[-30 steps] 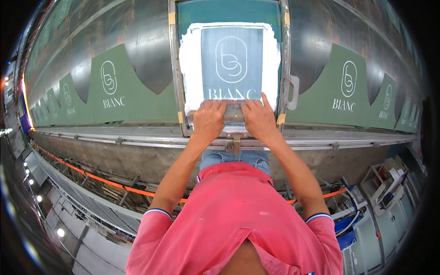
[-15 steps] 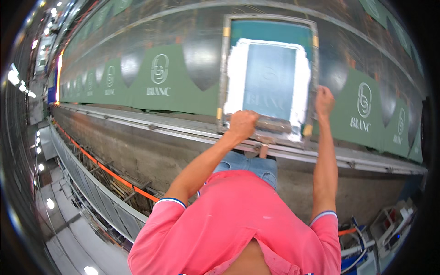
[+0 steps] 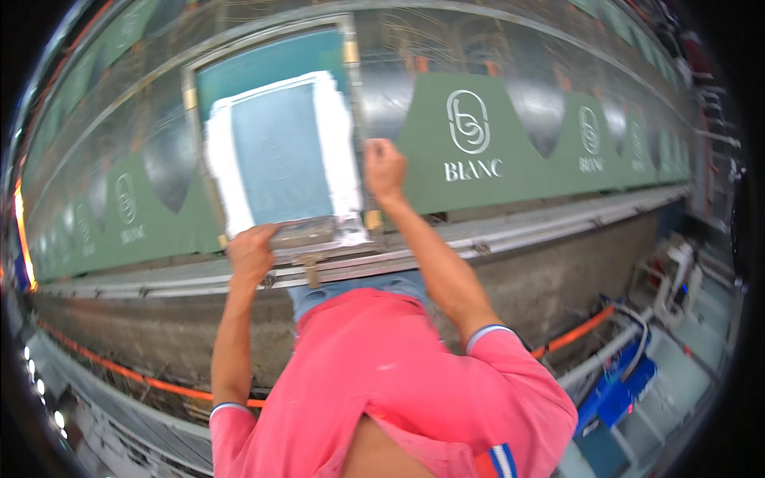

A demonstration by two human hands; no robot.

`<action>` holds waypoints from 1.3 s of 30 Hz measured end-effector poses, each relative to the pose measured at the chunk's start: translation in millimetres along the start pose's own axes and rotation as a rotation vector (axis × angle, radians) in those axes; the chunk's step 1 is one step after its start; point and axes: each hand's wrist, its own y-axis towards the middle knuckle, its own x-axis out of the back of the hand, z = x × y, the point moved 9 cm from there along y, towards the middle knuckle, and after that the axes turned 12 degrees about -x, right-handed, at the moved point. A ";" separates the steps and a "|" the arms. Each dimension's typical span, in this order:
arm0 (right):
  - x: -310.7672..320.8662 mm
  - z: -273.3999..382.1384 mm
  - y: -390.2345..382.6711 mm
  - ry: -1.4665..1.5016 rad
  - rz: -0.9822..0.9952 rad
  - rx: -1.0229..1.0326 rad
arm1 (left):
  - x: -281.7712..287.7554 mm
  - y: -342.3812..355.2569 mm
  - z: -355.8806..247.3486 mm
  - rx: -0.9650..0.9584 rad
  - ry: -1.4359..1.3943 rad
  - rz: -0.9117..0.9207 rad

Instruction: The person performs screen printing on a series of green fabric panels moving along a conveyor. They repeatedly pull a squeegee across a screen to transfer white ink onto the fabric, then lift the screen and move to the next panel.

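A screen printing frame [image 3: 356, 103] lies on the long table, its teal mesh bearing white ink around a pale rectangular panel. My left hand [image 3: 252, 253] is closed at the frame's lower left edge, beside the left end of a squeegee [image 3: 307, 231] resting on the mesh. Whether its fingers also touch the squeegee is hidden. My right hand [image 3: 385, 169] is closed at the right side rail, its fingers curled against it. To its right lies a green fabric piece [image 3: 510, 143] with a pale printed emblem.
More green printed pieces [image 3: 588, 139] lie along the table in both directions. A metal rail [image 3: 518, 239] runs along the near edge, in front of my waist. An orange pipe [image 3: 578, 328] passes low behind me, with blue equipment [image 3: 625, 382] at the lower right.
The view has swung right, so the frame now sits further left. My left hand has shifted toward the frame's lower left corner. My right hand stays at its right side.
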 end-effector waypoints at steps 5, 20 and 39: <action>-14.0 -25.8 -10.0 0.013 -0.004 -0.095 | -21.8 -2.9 6.9 0.002 0.037 0.101; -46.6 38.6 -20.3 -0.666 -0.306 0.380 | -32.7 -12.1 48.2 -0.022 -0.043 0.078; -218.4 138.2 21.3 -0.976 0.645 0.613 | -2.8 192.2 150.3 -0.014 0.057 0.077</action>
